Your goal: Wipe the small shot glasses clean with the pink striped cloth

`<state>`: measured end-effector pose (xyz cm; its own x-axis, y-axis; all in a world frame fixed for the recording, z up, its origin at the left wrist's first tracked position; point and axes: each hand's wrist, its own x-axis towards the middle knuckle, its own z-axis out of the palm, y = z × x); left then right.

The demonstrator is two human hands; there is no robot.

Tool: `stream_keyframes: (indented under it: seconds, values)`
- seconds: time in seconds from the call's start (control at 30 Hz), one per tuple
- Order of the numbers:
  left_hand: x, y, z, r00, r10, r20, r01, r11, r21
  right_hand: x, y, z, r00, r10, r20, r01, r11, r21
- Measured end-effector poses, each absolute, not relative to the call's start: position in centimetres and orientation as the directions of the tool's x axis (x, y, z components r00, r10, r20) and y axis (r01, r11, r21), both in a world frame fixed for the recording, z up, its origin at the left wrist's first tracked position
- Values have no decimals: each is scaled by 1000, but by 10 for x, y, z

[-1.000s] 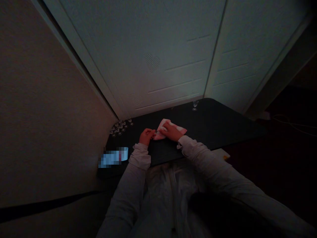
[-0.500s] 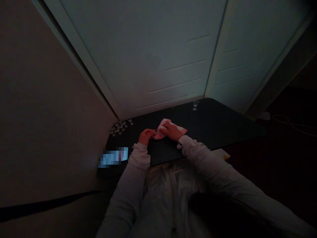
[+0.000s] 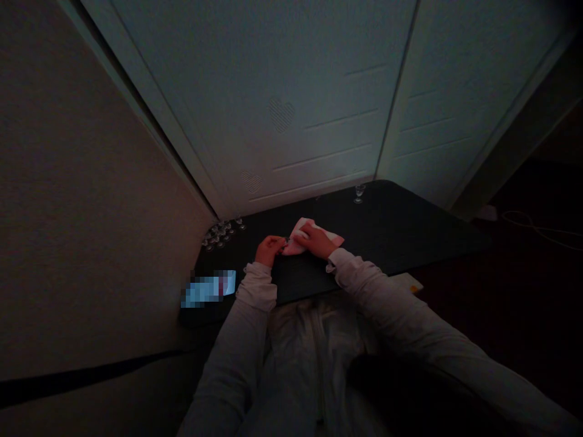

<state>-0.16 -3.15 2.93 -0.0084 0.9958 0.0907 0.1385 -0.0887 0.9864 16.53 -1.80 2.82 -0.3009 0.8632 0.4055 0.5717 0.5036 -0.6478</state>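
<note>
**A:** Right hand?

**B:** The right hand (image 3: 317, 241) lies on top of a pink cloth (image 3: 299, 228), fingers curled down and gripping it. The cloth sits crumpled on the black bench (image 3: 392, 224). Part of it pokes out past the fingertips on the far side, and a corner shows to the right of the knuckles.

**A:** Left hand?

**B:** The left hand (image 3: 269, 250) is just to the left of the right one, fingers bent inward with the tips meeting at the cloth's left end. The light is too dim to tell whether it pinches the cloth, some small item, or nothing.

**A:** What surrounds them?

**B:** A cluster of small glasses (image 3: 220, 233) stands beyond and to the left of the left hand, near the bench corner. A single stemmed glass (image 3: 359, 193) stands upright well beyond the right hand, at the far edge. A bright, blurred object (image 3: 210, 289) lies nearer than the left hand and to its left, beside the pale sleeve (image 3: 257, 288).

**A:** Background?

**B:** White panelled doors (image 3: 319, 109) rise behind the bench, past both hands.
</note>
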Motion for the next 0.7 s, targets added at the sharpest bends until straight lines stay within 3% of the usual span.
stream_keyframes:
  seconds: [0.2, 0.7]
  values:
    - [-2, -30, 28, -17, 998, 68, 127, -65, 990, 166, -17, 27, -290, 864, 412, 540, 503, -675]
    - [-3, -29, 26, 1, 996, 89, 122, -89, 989, 166, -19, 29, -353, 854, 382, 641, 518, -566]
